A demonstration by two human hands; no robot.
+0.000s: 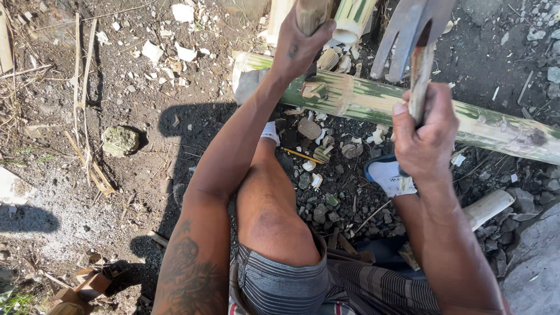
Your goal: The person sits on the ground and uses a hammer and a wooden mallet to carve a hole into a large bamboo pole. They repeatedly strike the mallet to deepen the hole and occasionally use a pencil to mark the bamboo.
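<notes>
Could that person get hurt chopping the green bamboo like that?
Possibly. The left hand grips an upright bamboo piece close to where the grey metal blade with a wooden handle, held in the right hand, seems to be aimed, so a miss might hit the fingers. The long green bamboo pole lies on loose stones and could roll. The feet, one in a white sock, sit just under it.

Green bamboo pole (pale streaks), striped gry shorts.
</notes>
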